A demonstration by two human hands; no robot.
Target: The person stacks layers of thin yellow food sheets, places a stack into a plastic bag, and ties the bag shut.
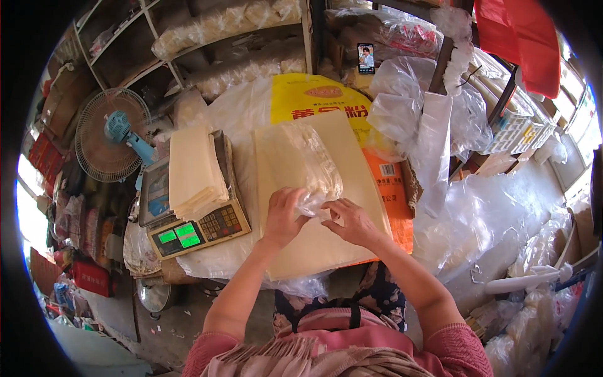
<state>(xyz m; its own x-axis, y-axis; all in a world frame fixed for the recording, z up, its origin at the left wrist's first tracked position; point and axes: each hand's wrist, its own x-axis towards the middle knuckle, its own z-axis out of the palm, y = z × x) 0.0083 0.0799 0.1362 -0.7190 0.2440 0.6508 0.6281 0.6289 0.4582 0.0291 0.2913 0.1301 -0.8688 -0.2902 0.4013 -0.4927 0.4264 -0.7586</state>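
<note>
A clear plastic bag with pale, thin contents lies on a large cream-coloured sheet in front of me. My left hand is closed on the bag's near end, gathering the loose film between thumb and fingers. At the right side of that same end, my right hand has bent fingers, their tips at the film's edge. To the left stands a digital scale with green lit displays. On its pan rests a stack of folded cream sheets.
A blue desk fan stands left of the scale. Yellow and orange printed sacking lies beneath the sheets. A lit phone stands at the back. Shelves hold bagged goods, and plastic film heaps up on the right.
</note>
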